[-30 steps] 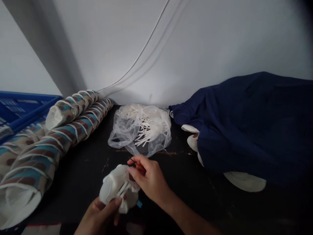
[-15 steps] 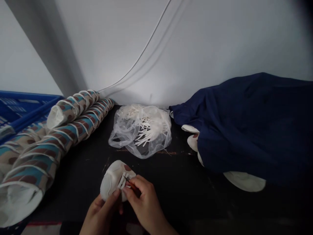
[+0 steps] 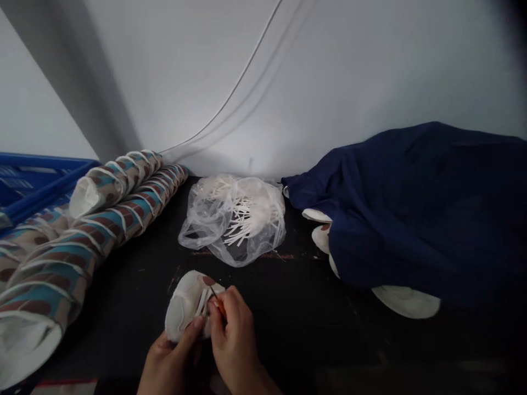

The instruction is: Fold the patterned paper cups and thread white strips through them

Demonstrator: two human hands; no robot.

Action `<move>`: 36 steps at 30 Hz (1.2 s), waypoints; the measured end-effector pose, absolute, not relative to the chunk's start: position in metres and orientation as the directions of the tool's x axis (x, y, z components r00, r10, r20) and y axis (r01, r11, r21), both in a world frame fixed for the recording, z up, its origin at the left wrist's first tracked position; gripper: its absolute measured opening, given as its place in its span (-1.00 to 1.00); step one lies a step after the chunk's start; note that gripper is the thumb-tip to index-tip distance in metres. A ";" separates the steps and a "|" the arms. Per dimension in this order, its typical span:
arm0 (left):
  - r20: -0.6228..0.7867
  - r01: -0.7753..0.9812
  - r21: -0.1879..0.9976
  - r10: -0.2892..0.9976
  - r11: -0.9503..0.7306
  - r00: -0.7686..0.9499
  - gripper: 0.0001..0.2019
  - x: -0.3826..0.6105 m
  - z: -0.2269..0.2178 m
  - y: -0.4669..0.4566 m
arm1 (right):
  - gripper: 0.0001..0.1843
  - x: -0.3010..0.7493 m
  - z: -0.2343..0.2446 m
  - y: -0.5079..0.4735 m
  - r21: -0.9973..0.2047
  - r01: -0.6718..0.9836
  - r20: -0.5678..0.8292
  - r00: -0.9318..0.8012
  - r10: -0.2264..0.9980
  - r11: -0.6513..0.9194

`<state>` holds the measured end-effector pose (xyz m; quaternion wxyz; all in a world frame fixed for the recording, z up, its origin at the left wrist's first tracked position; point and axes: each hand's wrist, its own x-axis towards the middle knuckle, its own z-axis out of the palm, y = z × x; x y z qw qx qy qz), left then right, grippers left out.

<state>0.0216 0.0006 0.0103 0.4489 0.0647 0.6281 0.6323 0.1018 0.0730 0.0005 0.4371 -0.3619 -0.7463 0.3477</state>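
Note:
My left hand grips a paper cup lying on its side, with its white inside facing me and a white paper strip across it. My right hand is closed in a pinch on a thin orange-handled tool whose tip touches the strip on the cup. Both hands work close together at the bottom centre, just above the black table.
Long stacks of patterned paper cups lie on the left beside a blue crate. A clear plastic bag of white strips sits behind the hands. On the right a dark blue cloth covers white cup pieces.
My right hand has come down from above the cup to its near side and closed in beside my left hand. The cup has turned so that its opening faces left.

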 end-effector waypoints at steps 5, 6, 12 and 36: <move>-0.519 -0.562 0.808 0.664 0.176 -0.538 -0.68 0.016 0.009 -0.002 | -0.82 0.106 0.006 0.074 -0.816 0.240 0.399 -0.423 0.813 0.525; -0.522 -0.541 0.816 0.662 0.204 -0.537 -0.66 0.012 0.010 -0.004 | -0.82 0.112 0.013 0.078 -0.825 0.225 0.374 -0.469 0.800 0.518; 0.048 0.406 0.913 0.976 0.043 -0.212 -0.79 -0.012 0.026 -0.013 | -0.84 0.151 0.074 0.123 -0.886 0.031 0.363 -0.576 0.732 0.463; -0.372 -0.475 0.879 0.679 0.038 -0.633 -0.40 0.006 0.015 -0.004 | -0.78 0.140 0.030 0.115 -0.935 0.049 0.166 -0.813 0.558 0.350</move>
